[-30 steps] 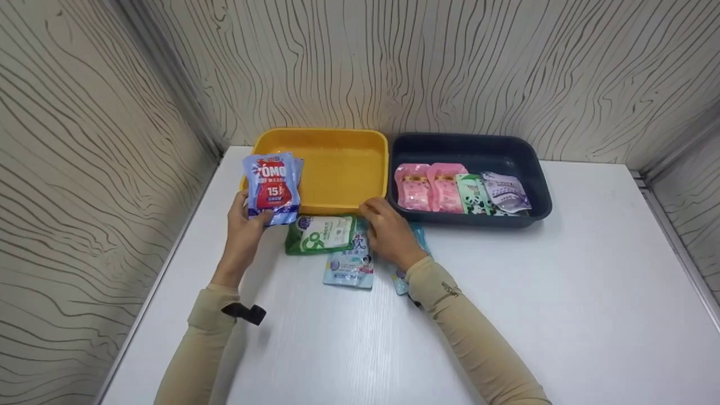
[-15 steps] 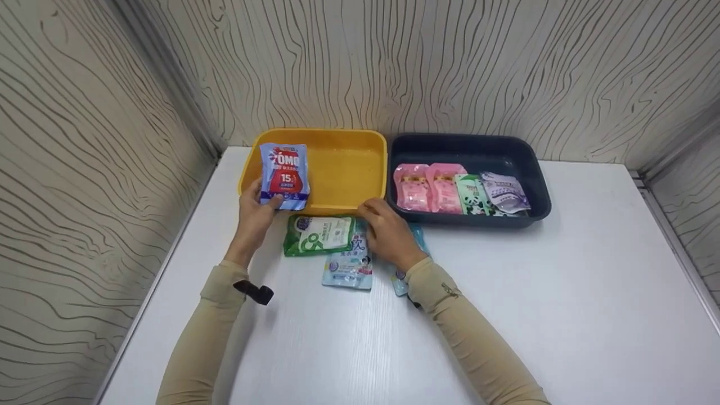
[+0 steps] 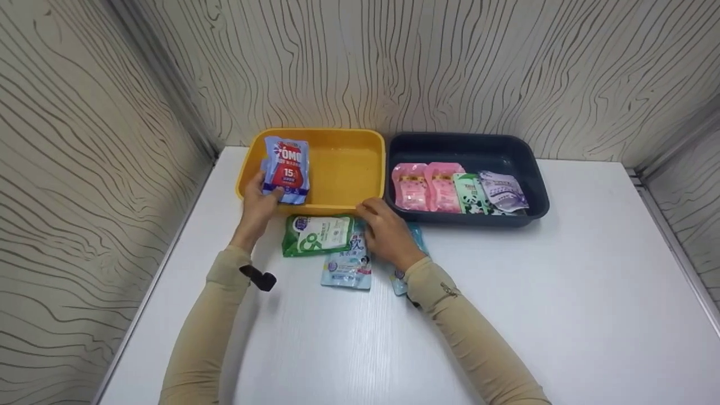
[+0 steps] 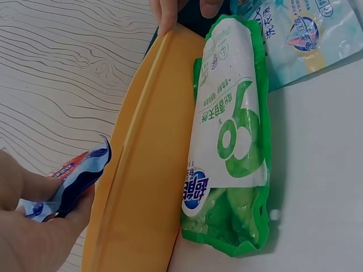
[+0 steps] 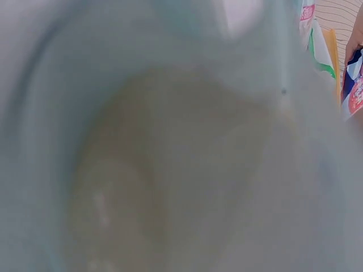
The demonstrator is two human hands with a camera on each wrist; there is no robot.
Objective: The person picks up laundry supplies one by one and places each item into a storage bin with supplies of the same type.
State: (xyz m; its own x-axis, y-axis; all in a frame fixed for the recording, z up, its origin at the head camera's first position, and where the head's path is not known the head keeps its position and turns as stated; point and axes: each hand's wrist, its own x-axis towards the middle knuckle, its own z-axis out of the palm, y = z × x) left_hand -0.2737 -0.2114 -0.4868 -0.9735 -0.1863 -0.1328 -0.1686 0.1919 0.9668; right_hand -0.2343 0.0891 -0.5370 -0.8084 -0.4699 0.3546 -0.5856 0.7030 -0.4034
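My left hand (image 3: 260,211) grips the bottom end of a blue and red OMO detergent pouch (image 3: 288,166), thumb on its front, over the left part of the yellow bin (image 3: 351,169). In the left wrist view the pouch (image 4: 85,175) appears edge-on beside the bin's wall. At the bin's front right corner, my right hand (image 3: 388,233) holds the rim, a finger on top and the thumb on the outer side. A green and white pouch (image 3: 320,233) lies along the bin's front. Light blue pouches (image 3: 346,270) lie beside and under the right hand, one partly hidden.
To the right of the yellow bin stands a dark blue bin (image 3: 461,143). It contains two pink pouches (image 3: 410,188), a green panda pouch (image 3: 469,194) and a purple pouch (image 3: 503,191). Patterned walls rise behind the table and at both sides. A blurred pale surface fills most of the right wrist view.
My left hand has carried the OMO pouch up and to the right, from the yellow bin's left front corner to over its inside. The right hand has stayed at the rim.
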